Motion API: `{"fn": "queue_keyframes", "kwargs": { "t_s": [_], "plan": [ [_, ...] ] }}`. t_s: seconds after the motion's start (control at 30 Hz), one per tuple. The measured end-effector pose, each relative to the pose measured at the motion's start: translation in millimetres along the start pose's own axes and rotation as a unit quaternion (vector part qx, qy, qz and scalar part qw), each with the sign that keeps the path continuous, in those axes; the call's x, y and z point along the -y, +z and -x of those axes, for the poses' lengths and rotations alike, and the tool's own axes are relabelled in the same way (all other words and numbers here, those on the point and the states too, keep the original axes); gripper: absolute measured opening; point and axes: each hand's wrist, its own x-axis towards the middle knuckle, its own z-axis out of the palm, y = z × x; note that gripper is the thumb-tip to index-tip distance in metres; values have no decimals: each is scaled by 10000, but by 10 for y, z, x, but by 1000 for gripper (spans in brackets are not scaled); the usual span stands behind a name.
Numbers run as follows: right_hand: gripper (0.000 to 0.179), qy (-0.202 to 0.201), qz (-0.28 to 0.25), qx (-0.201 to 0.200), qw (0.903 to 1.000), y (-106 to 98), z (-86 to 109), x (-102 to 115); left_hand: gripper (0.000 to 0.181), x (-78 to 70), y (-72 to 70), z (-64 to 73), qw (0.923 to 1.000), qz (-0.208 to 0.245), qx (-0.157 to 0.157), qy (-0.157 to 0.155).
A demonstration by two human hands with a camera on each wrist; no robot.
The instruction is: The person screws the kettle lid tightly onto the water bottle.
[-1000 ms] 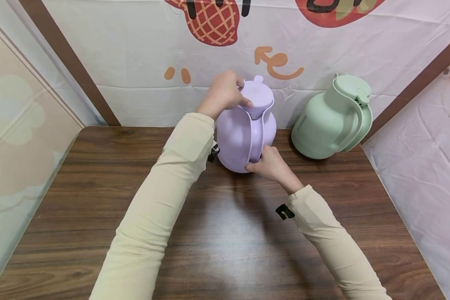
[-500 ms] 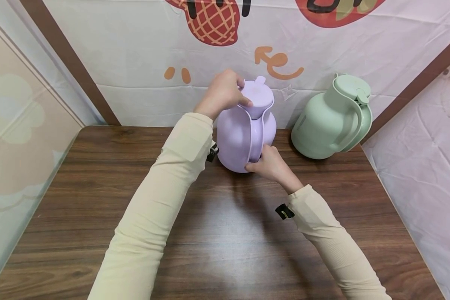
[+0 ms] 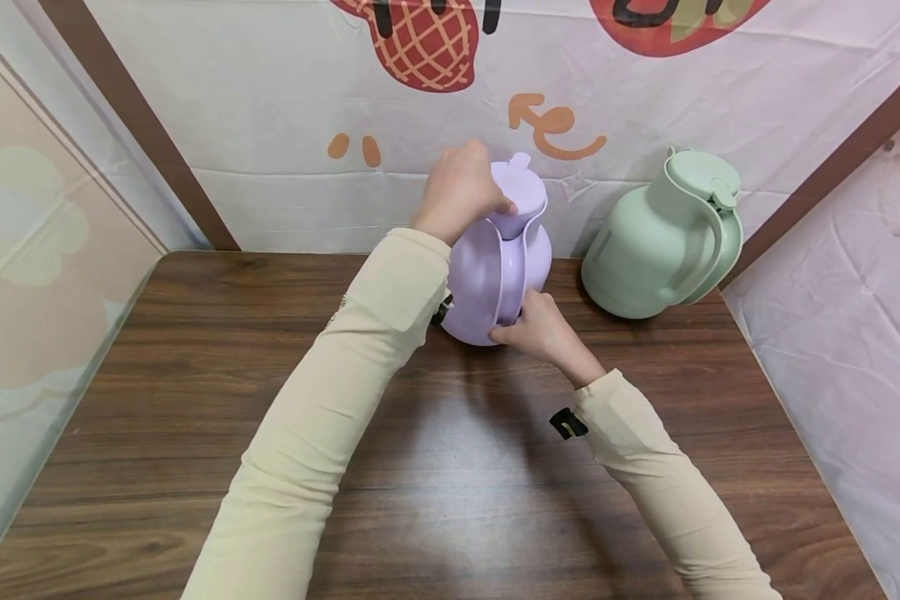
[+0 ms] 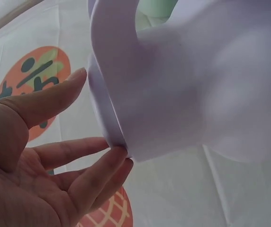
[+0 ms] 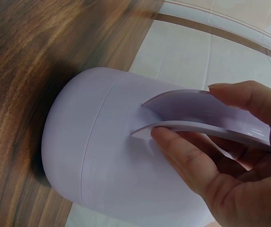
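A lilac thermos jug (image 3: 474, 287) stands upright on the table near the back wall, its handle (image 3: 512, 279) facing me. My left hand (image 3: 461, 190) is at its round lid (image 3: 523, 190). In the left wrist view, thumb and curled fingers (image 4: 100, 175) lie on opposite sides of the lid's rim (image 4: 104, 106), fingertips against its edge. Low on the jug, my right hand (image 3: 543, 329) grips the handle; the right wrist view shows thumb and fingers (image 5: 185, 153) around its two flanges. The lid's small tab points toward the wall.
A pale green thermos jug (image 3: 648, 250) stands to the right, its handle turned toward the front right. Behind the wooden table (image 3: 450, 500) hangs a white printed cloth (image 3: 270, 125), close behind both jugs. More cloth walls enclose the left and right sides.
My left hand and forearm have shifted slightly to the right, the hand turning over the lid. The right hand keeps its grip, and both jugs stay in place.
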Motion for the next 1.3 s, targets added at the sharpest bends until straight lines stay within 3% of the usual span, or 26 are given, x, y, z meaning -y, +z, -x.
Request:
{"fn": "queue_keyframes", "kwargs": {
  "t_s": [0.2,0.4,0.57,0.7,0.87,1.1,1.3],
  "plan": [
    [32,10,-17,3,10000,-6,4,8,52,-6,9,-27,9998,-165,98,15],
    [34,10,-109,30,9999,-3,7,10,38,72,-4,-94,9992,-112,315,228],
    [35,4,-110,27,9999,-4,17,18,44,158,-44,-151,9973,138,568,443],
    [35,-40,-72,8,10000,-4,18,21,45,193,-75,-164,9961,77,646,594],
    [36,-18,-87,5,10000,-4,18,20,47,182,-94,-148,9958,88,719,558],
    [37,20,-142,29,9999,10,9,2,28,142,-42,-94,9975,16,501,500],
    [34,21,-88,36,10000,4,14,11,30,58,-17,-6,9996,-94,149,240]
  ]
}}
